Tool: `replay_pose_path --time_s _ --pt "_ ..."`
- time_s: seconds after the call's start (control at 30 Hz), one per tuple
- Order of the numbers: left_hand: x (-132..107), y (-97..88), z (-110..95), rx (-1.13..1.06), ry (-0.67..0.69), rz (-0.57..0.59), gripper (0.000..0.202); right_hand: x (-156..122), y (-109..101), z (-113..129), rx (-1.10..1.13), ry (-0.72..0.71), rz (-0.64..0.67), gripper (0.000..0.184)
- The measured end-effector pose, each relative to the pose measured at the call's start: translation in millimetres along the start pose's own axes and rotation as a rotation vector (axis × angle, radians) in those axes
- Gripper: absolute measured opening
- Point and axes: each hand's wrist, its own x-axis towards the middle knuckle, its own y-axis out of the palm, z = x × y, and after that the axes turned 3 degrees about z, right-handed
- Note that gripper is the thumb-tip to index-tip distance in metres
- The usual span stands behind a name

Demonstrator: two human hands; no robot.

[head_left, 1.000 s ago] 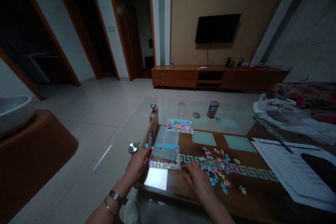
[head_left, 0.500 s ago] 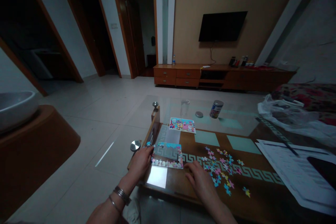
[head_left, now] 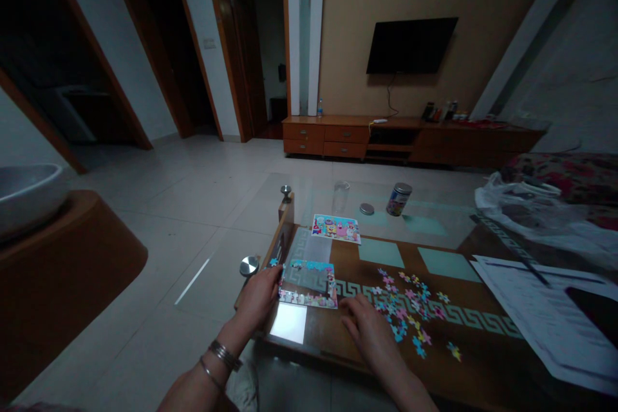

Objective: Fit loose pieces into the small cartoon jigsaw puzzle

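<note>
Head view: the left hand (head_left: 259, 297) rests on the counter (head_left: 357, 335) with its fingers (head_left: 273, 278) touching the left edge of the partly built puzzle frame (head_left: 309, 283); whether they pinch it I cannot tell. The right hand (head_left: 367, 328) lies flat, fingers loosely spread and holding nothing, just right of the frame's lower corner, beside the loose puzzle pieces (head_left: 408, 315).

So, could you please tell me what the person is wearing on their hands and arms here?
Both forearms are bare, with no sleeves in view. The left hand has two metallic bangles at the wrist, one broader and ribbed, one thin. The right hand shows no rings, watch or bracelet. No gloves on either.
</note>
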Motion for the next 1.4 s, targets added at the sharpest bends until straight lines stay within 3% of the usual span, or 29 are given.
replay_pose_path --time_s 0.63,1.4 --pt "-0.1 -3.6 -5.1 0.023 -0.062 0.032 0.034 0.1 0.9 -0.8 0.002 -0.005 -0.013 0.029" --pt "-0.1 -2.6 -3.6 0.005 -0.024 0.012 0.033 3.0 3.4 -4.0 0.011 -0.003 0.009 0.029"
